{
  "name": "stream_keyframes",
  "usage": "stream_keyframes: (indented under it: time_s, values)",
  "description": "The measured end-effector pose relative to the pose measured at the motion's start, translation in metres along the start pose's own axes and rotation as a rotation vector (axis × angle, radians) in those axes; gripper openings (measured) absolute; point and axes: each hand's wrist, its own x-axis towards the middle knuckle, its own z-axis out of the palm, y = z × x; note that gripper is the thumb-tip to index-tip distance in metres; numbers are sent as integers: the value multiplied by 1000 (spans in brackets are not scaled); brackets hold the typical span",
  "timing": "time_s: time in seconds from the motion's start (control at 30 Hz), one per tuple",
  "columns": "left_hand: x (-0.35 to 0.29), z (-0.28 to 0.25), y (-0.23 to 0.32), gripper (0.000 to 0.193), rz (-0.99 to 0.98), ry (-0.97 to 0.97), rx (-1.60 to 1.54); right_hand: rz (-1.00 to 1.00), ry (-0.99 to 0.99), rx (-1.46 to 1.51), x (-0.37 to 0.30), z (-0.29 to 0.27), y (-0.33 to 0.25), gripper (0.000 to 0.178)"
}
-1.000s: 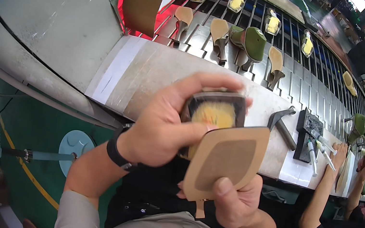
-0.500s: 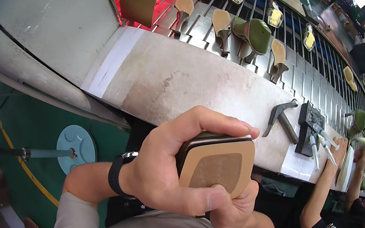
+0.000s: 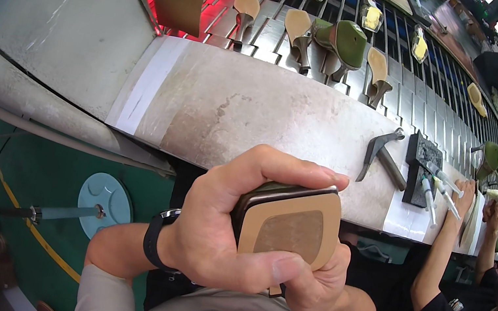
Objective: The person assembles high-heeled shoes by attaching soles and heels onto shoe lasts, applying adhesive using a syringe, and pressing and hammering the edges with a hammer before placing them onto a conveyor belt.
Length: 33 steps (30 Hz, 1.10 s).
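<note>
While its lower end is gripped by the right hand [image 3: 325, 282], the tan sole [image 3: 296, 227] is clasped against a dark piece [image 3: 286, 193] by the left hand [image 3: 213, 226], wrapped around its left side; beyond, a hammer [image 3: 389, 163] is laid on the bench [image 3: 284, 108].

- Head view: left of two side-by-side, head-worn fisheye cameras, facing steeply down and forward; wide field, straight edges bowed toward the rim.
- Near field: left grip [image 3: 209, 228] and right grip [image 3: 319, 288], large, seen from above at close range.
- Middle field: counter [image 3: 265, 98], viewed obliquely.
- Far field: slatted metal track [image 3: 410, 91], receding rightward.
</note>
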Motion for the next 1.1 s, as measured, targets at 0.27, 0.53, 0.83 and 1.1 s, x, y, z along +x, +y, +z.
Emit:
stream_keyframes:
  time_s: [0.27,0.53,0.83,1.1]
  values:
    - [-2,0,8,51,-124,22,-109,3,-12,2,-1,-3,0,24]
    - [23,-2,6,80,-182,-53,12,233,83,223,9,-16,-19,25]
    - [41,-3,4,61,-311,30,-148,215,148,188,23,-15,-30,34]
    - [81,-32,-27,59,-190,-66,-148,333,267,-40,62,-34,-33,58]
